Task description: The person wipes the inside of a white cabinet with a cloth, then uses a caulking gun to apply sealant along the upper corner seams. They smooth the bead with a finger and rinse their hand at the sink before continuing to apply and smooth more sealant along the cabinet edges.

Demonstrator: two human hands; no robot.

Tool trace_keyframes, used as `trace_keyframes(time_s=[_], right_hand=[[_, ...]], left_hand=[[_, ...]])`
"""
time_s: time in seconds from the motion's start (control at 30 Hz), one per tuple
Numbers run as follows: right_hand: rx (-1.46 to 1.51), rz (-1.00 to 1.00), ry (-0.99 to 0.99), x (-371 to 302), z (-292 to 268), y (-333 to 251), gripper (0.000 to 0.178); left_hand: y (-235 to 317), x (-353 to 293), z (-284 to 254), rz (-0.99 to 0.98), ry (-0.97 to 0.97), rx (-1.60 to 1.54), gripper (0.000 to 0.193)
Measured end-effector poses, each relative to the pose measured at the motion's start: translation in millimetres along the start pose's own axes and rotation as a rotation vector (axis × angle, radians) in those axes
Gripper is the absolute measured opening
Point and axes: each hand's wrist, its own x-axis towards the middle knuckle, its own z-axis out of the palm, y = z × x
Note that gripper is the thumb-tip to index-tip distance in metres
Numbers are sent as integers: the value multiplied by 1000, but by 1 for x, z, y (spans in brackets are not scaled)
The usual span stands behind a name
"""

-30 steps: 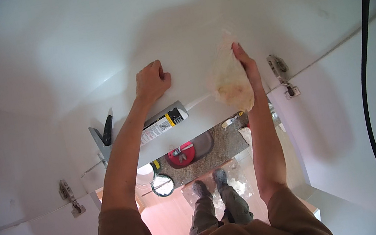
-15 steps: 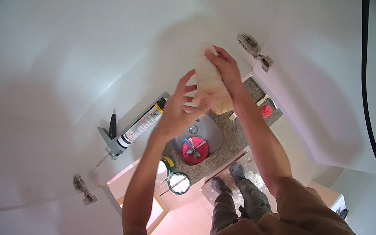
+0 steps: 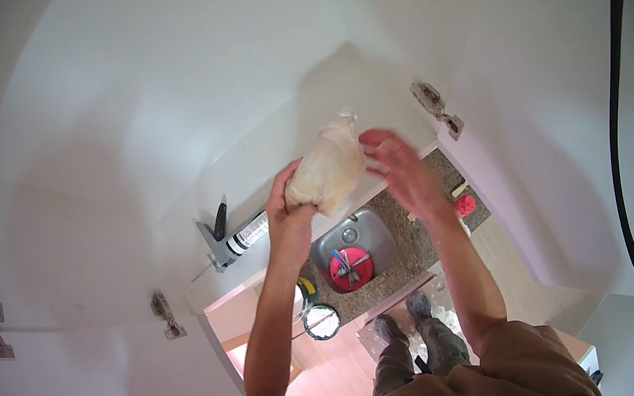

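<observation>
1. A pale bundle (image 3: 326,169) has been passed across: a second ago it was carried on the right side alone, half a second ago it was met by both hands, and now it is held from its left side.
2. By the left hand (image 3: 287,220), the bundle is gripped, with the fingers wrapped behind its edge and the thumb laid along its lower end. A second ago this hand was loosely closed and well apart from it.
3. The right hand (image 3: 405,172) is part open, with fingers spread and blurred just beside the bundle's right edge. Nothing is seen to be gripped by it; whether the bundle is touched cannot be told.
4. The bundle is held up before the white cabinet floor (image 3: 243,181), and is seen above the sink (image 3: 382,256) in the view. It is now bunched into a fuller shape, where a longer, hanging form was shown a second ago. Whether it is cloth or thin plastic cannot be made out.
5. By this change, the support appears to have been shifted leftward, and the right fingers seem freed for regrasping or shaping.
6. The caulking gun (image 3: 246,235) is left lying on the cabinet floor, its far end now hidden behind the left hand. A red dish (image 3: 362,275) is still seen in the sink, which is set into the speckled surface (image 3: 411,243).
</observation>
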Motion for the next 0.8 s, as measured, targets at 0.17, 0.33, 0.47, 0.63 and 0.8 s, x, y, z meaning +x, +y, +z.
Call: trace_keyframes(time_s=[0.17,0.33,0.47,0.63,0.8], right_hand=[[-276,196,-96,-16,30,3,61],[-537,-49,-271,-35,36,-8,61],[-232,12,-163,-51,41,6,61],[94,96,-37,-61,37,14,51],[-69,85,39,-97,20,4,48]], left_hand=[[-19,-28,-10,-56,-125,-268,70],[-7,-36,-14,-163,-128,97,64],[-10,-42,-5,-117,-56,-7,52],[-5,-51,7,-34,140,-127,42],[-10,-93,12,-54,129,-40,50]])
